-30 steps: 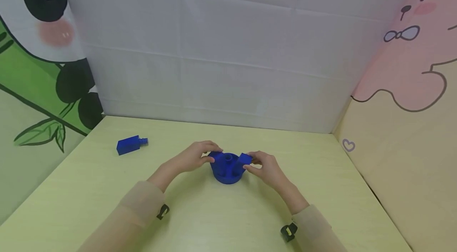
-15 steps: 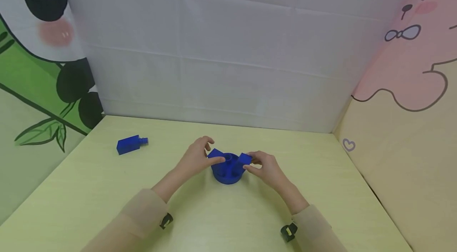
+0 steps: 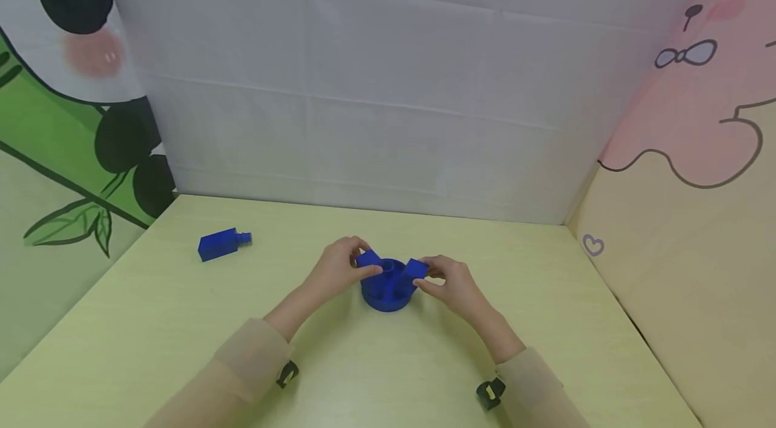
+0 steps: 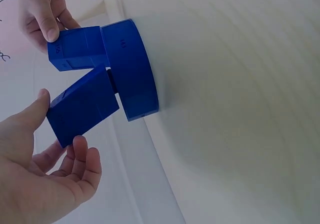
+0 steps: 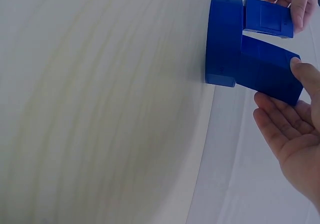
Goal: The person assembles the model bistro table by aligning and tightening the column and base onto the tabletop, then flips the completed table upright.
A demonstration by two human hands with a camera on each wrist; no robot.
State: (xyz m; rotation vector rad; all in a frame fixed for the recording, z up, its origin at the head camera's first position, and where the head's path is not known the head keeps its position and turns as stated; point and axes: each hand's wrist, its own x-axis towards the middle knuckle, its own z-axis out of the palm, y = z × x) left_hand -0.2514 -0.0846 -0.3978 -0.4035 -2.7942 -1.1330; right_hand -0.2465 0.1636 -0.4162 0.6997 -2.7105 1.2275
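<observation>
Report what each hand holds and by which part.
Left hand: the left blue block, by its top end. Right hand: the right blue block, likewise.

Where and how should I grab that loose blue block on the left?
Probably by the body of the loose block, pinched from above across its long sides: it lies flat and boxy, and the narrow stub at its right end offers less to hold.
</observation>
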